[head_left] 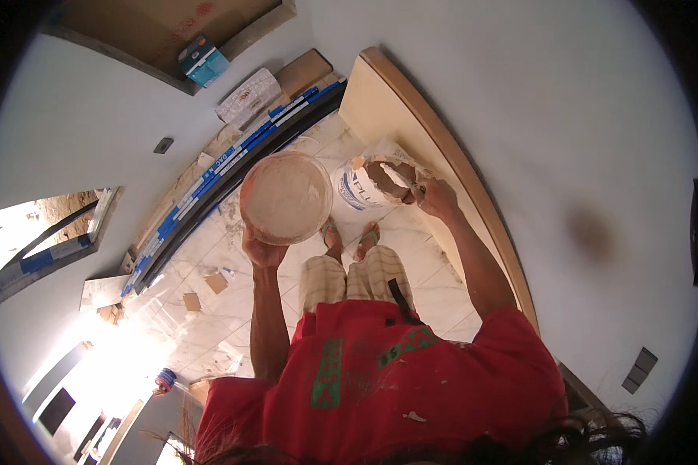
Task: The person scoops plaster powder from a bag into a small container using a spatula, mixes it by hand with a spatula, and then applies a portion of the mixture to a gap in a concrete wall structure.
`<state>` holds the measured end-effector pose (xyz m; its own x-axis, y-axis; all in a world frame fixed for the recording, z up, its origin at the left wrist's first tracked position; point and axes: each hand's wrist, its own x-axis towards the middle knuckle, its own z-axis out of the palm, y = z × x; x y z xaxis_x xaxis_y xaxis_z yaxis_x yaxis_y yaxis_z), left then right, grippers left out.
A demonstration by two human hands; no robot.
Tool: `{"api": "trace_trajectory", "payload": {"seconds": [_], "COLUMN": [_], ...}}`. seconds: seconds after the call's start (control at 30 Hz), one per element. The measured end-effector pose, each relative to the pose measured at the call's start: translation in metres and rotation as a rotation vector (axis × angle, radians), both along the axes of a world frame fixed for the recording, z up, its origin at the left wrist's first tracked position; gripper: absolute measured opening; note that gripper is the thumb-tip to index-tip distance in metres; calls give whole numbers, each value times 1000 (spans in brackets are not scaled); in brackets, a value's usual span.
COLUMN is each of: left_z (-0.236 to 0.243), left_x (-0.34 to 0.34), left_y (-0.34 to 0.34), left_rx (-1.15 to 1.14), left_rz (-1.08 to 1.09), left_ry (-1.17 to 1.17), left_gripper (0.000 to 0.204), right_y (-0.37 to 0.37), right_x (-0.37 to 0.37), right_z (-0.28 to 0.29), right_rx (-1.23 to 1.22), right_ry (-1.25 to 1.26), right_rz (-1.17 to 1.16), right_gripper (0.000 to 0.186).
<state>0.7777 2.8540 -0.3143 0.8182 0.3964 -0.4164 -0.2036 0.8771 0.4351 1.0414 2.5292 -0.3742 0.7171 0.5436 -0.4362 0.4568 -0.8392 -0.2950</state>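
Observation:
My left hand grips the near edge of a round, shallow basin, its inside coated with pale beige, dusty residue. To the right of it stands a white bucket with a blue printed label. Brown-grey crust and a bright white patch show at the bucket's mouth. My right hand is closed at the bucket's right rim. A small dark piece shows at its fingertips, but what it holds I cannot make out. Below the bucket my sandalled feet stand on the tiles.
A cream panel with a brown edge rises close on the right. Long blue-and-white taped lengths lie along the left wall, with a white box beyond. Cardboard scraps lie on the tiled floor. A teal box sits in a wall recess.

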Motion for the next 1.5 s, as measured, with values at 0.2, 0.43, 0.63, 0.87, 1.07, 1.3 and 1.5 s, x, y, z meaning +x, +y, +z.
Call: {"api": "trace_trajectory", "payload": {"seconds": [0.2,0.43,0.63,0.87,1.07,1.3,1.5], "left_z": [-20,-60,-94,-104,-103,-103,-100], "left_x": [-7,-16,-25,-22,-14,-13,-8], "left_y": [-7,-14,-11,-12,-16,-19,-27], "left_rx": [-12,17,-65,-144,-108,-41,-69], "left_rz": [32,24,25,41,30,-36,31], "left_ry": [63,71,123,183,230,9,0], "left_gripper": [73,70,72,72,83,71,75], "right_y": [34,61,67,81,60,45,29], "right_x": [14,5,1,-11,-7,6,11], "right_z": [-118,-229,-271,-248,-283,-281,-238], "right_rx": [-83,-176,-104,1082,219,151,346], "right_ry": [185,82,239,1429,610,796,1214], "right_rz": [72,6,124,-801,-366,-777,-1122], "right_gripper": [29,29,24,21,21,18,7]}}
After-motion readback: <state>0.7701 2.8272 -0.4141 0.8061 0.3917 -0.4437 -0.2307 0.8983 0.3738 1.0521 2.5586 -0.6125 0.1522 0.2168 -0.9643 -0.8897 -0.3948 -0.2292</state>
